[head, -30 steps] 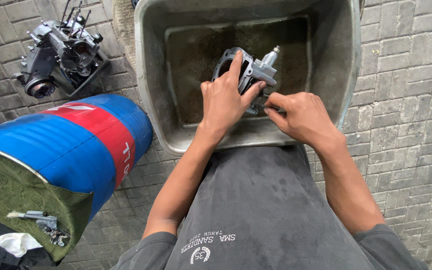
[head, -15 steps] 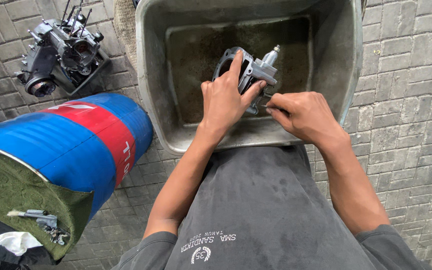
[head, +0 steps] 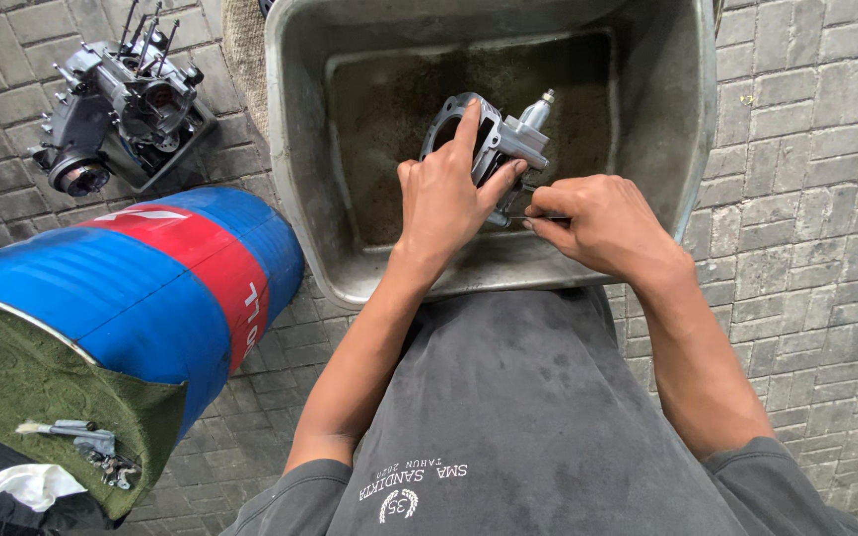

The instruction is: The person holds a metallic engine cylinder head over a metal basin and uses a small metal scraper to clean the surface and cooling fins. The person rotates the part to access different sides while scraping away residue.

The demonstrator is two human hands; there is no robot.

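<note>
Left hand wraps the grey metal engine part, a ring-shaped casting with a stubby fitting on top, fingers over its rim, thumb on the near side, gripping it and keeping it tilted above the floor of the grey metal basin. Right hand sits just right of and slightly below the part, fingers pinched shut on a thin tool, maybe a pick or small brush, whose tip reaches the part's lower edge; too small to tell what kind. Step in hand looks like cleaning or picking at the casting's underside over the basin, mid-way by my read. Next move likely calls for a steady left grip while the right works the tip along the seam, with small turns of the part to expose new faces. Well left of the left hand, a blue and red drum lies on its side on the paved floor; beyond it an engine block. Green cloth with small tools lower left.
</note>
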